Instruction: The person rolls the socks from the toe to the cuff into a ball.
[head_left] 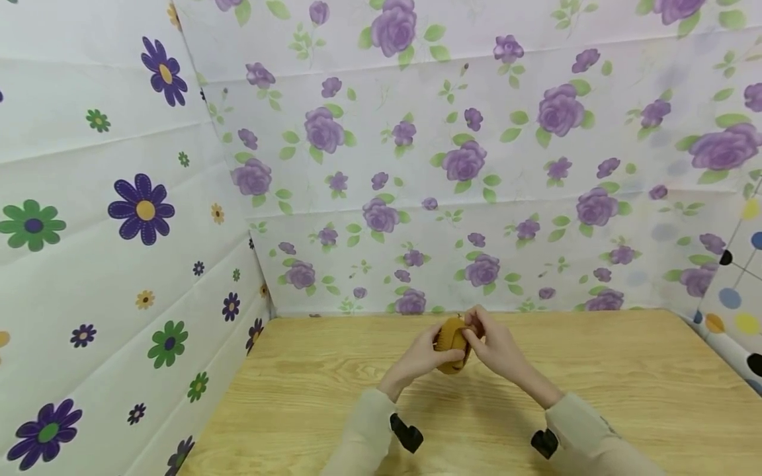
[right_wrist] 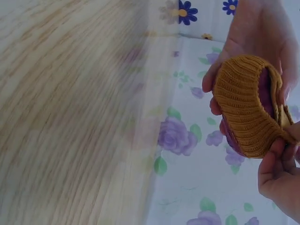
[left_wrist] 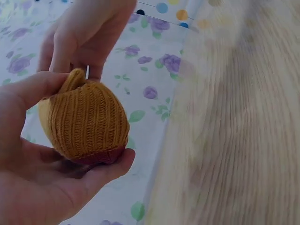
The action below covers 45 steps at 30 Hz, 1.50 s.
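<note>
A balled-up sock bundle [head_left: 450, 345] of mustard ribbed knit is held above the table. My left hand [head_left: 415, 362] grips it, the thumb on one side and the fingers beneath, as the left wrist view shows. At the bundle's other side my right hand [head_left: 495, 345] pinches the ribbed edge between thumb and fingers. Maroon knit shows at the underside of the bundle [left_wrist: 91, 123] in the left wrist view. From the right wrist, the bundle [right_wrist: 241, 110] shows a gap in its cuff with maroon inside. Part of the pinched edge is hidden by fingers.
The wooden table [head_left: 297, 390] lies under both hands. Behind it hangs a white cloth [head_left: 357, 165] with purple roses, and another cloth [head_left: 77, 264] with daisies stands at the left. A dotted cloth [head_left: 735, 284] borders the right side.
</note>
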Each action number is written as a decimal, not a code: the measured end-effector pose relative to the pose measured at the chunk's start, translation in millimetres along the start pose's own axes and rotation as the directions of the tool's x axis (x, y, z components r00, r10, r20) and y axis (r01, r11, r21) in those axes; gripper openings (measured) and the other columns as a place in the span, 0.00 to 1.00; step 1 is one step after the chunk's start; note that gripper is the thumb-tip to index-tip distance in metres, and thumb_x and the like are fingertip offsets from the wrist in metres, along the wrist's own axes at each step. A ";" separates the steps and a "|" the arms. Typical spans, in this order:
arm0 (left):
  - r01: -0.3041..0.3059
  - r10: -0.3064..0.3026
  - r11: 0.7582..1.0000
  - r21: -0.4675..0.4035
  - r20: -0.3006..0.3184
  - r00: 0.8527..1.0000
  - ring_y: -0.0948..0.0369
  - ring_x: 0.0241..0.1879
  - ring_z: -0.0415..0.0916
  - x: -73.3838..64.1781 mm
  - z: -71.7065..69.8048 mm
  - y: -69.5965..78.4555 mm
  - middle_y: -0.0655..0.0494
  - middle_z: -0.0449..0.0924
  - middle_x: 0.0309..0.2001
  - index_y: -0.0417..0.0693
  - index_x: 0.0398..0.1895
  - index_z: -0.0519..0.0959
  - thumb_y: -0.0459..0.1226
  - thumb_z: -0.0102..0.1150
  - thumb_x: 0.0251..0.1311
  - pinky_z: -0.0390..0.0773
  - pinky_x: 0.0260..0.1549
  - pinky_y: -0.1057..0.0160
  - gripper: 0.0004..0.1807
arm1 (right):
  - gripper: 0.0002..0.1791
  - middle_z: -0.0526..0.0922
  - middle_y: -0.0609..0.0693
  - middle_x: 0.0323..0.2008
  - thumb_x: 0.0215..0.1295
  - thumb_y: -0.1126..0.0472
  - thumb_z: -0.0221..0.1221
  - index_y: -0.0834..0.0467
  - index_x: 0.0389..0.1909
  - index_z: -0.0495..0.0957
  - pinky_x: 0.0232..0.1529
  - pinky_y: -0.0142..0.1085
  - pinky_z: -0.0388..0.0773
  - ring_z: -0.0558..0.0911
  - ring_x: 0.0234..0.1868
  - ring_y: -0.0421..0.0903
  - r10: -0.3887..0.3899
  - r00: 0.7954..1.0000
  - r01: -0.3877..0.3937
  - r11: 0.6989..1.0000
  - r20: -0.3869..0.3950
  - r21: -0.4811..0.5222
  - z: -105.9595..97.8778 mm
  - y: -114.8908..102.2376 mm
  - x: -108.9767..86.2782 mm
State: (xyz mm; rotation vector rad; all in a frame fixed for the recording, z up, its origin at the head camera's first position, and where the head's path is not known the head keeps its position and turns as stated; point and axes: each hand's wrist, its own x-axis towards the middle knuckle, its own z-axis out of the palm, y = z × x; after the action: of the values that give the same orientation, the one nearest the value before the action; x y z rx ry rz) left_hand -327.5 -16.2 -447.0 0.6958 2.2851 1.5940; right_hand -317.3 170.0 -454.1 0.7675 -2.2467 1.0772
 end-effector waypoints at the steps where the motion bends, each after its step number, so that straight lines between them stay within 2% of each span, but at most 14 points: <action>1: 0.016 -0.016 0.999 -0.049 -0.001 1.000 0.61 0.45 0.76 0.1 -0.3 -0.6 0.50 0.76 0.52 0.50 0.68 0.65 0.44 0.62 0.63 0.80 0.42 0.61 0.31 | 0.11 0.71 0.44 0.25 0.63 0.72 0.60 0.59 0.38 0.68 0.25 0.28 0.73 0.71 0.24 0.32 0.020 1.000 -0.020 1.000 -0.006 -0.009 0.4 -1.2 0.4; 5: 0.021 -0.040 0.982 -0.188 -0.097 0.994 0.58 0.49 0.77 2.1 2.6 -2.5 0.47 0.75 0.54 0.45 0.66 0.66 0.41 0.62 0.62 0.81 0.45 0.59 0.30 | 0.06 0.76 0.47 0.27 0.66 0.67 0.58 0.60 0.40 0.70 0.26 0.29 0.77 0.76 0.26 0.33 0.128 0.992 -0.128 0.992 0.002 -0.008 5.8 -4.8 -3.4; 9: -0.014 -0.039 0.961 -0.275 -0.186 0.982 0.56 0.49 0.78 2.2 4.5 -3.0 0.44 0.73 0.55 0.41 0.65 0.65 0.41 0.61 0.63 0.81 0.46 0.58 0.30 | 0.04 0.78 0.49 0.24 0.72 0.63 0.53 0.59 0.36 0.72 0.22 0.29 0.74 0.76 0.22 0.33 0.254 0.965 -0.255 0.967 0.072 0.015 12.7 -8.9 -10.5; 12: -0.020 -0.039 0.950 -0.312 -0.181 0.983 0.55 0.51 0.77 2.5 4.3 -4.7 0.44 0.72 0.56 0.41 0.66 0.64 0.41 0.61 0.63 0.80 0.48 0.58 0.31 | 0.06 0.79 0.51 0.23 0.72 0.64 0.52 0.60 0.34 0.73 0.21 0.28 0.74 0.78 0.21 0.35 0.310 0.945 -0.313 0.949 0.102 0.022 15.1 -12.2 -12.4; 14: -0.021 -0.036 0.947 -0.321 -0.172 0.984 0.55 0.52 0.75 2.3 4.5 -5.9 0.43 0.71 0.57 0.40 0.67 0.63 0.39 0.62 0.62 0.80 0.49 0.57 0.32 | 0.05 0.79 0.51 0.22 0.71 0.66 0.52 0.61 0.34 0.73 0.20 0.28 0.74 0.78 0.21 0.35 0.296 0.951 -0.297 0.955 0.092 0.006 15.1 -13.5 -12.3; 18: -0.034 -0.032 0.966 -0.257 -0.247 0.969 0.53 0.53 0.74 5.2 7.4 -11.2 0.42 0.72 0.57 0.38 0.67 0.63 0.35 0.65 0.59 0.80 0.48 0.55 0.34 | 0.04 0.76 0.46 0.19 0.65 0.72 0.55 0.61 0.32 0.74 0.17 0.26 0.69 0.71 0.17 0.31 0.173 0.984 -0.170 0.983 0.043 -0.065 15.6 -13.2 -13.8; 21: -0.032 -0.015 0.992 -0.120 -0.376 0.927 0.51 0.52 0.75 9.7 11.5 -16.6 0.41 0.74 0.56 0.39 0.67 0.65 0.34 0.67 0.55 0.80 0.47 0.54 0.36 | 0.06 0.74 0.42 0.18 0.61 0.74 0.57 0.60 0.30 0.74 0.17 0.25 0.66 0.65 0.16 0.27 0.074 0.997 -0.072 0.993 0.021 -0.089 17.5 -13.3 -16.5; 24: -0.036 0.051 0.999 0.040 -0.468 0.882 0.48 0.53 0.76 11.8 15.9 -19.5 0.38 0.75 0.57 0.37 0.68 0.64 0.33 0.67 0.52 0.80 0.47 0.53 0.38 | 0.07 0.74 0.42 0.18 0.60 0.75 0.58 0.60 0.29 0.74 0.16 0.25 0.66 0.65 0.17 0.26 0.027 0.999 -0.024 0.997 0.028 -0.077 19.9 -14.8 -18.3; 27: -0.072 0.143 0.984 0.161 -0.486 0.862 0.45 0.55 0.75 11.0 19.5 -19.1 0.35 0.74 0.59 0.34 0.69 0.61 0.30 0.67 0.51 0.79 0.49 0.50 0.40 | 0.07 0.74 0.42 0.18 0.61 0.74 0.57 0.60 0.30 0.74 0.17 0.25 0.66 0.65 0.17 0.26 0.024 0.999 -0.021 0.998 0.040 -0.057 21.3 -15.8 -18.9; 30: -0.122 0.199 0.973 0.196 -0.450 0.871 0.45 0.56 0.75 9.1 21.0 -17.4 0.36 0.72 0.60 0.36 0.70 0.58 0.29 0.66 0.53 0.79 0.50 0.50 0.41 | 0.07 0.73 0.41 0.17 0.63 0.73 0.57 0.59 0.30 0.74 0.16 0.25 0.66 0.65 0.17 0.26 0.031 0.999 -0.030 0.999 0.041 -0.044 21.9 -14.7 -18.6; 33: -0.162 0.212 0.974 0.156 -0.399 0.892 0.47 0.58 0.73 7.9 20.1 -16.5 0.39 0.71 0.61 0.41 0.72 0.57 0.29 0.64 0.55 0.78 0.51 0.52 0.41 | 0.07 0.73 0.41 0.18 0.64 0.72 0.56 0.58 0.29 0.74 0.17 0.26 0.67 0.66 0.18 0.27 0.027 0.999 -0.026 0.999 0.044 -0.028 20.5 -12.8 -18.3; 39: -0.218 0.186 0.972 -0.092 -0.273 0.944 0.50 0.56 0.72 5.1 13.3 -17.6 0.39 0.69 0.61 0.45 0.73 0.54 0.28 0.59 0.59 0.77 0.50 0.55 0.39 | 0.07 0.78 0.43 0.24 0.68 0.68 0.55 0.55 0.31 0.76 0.24 0.28 0.72 0.72 0.25 0.29 0.073 0.996 -0.074 0.997 0.048 0.010 15.1 -11.1 -16.8; 42: -0.217 0.167 0.955 -0.201 -0.239 0.957 0.49 0.53 0.75 2.3 11.3 -17.7 0.34 0.71 0.58 0.43 0.74 0.52 0.29 0.55 0.64 0.79 0.47 0.57 0.37 | 0.07 0.80 0.47 0.25 0.69 0.68 0.54 0.56 0.32 0.77 0.25 0.28 0.74 0.74 0.26 0.31 0.078 0.995 -0.079 0.997 0.057 0.017 13.5 -11.3 -16.8; 45: -0.209 0.153 0.949 -0.238 -0.233 0.960 0.47 0.53 0.76 1.3 11.2 -19.3 0.32 0.72 0.58 0.41 0.74 0.50 0.30 0.53 0.67 0.80 0.47 0.57 0.35 | 0.07 0.80 0.47 0.25 0.70 0.67 0.54 0.57 0.33 0.78 0.26 0.28 0.75 0.75 0.26 0.31 0.083 0.994 -0.085 0.996 0.072 0.029 12.8 -10.9 -17.8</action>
State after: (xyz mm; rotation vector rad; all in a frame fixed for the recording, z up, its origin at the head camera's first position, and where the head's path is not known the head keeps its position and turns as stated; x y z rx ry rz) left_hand -327.7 -11.9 -468.9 0.7161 2.1401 2.1013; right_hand -300.2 158.5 -467.3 0.7408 -2.3451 1.1450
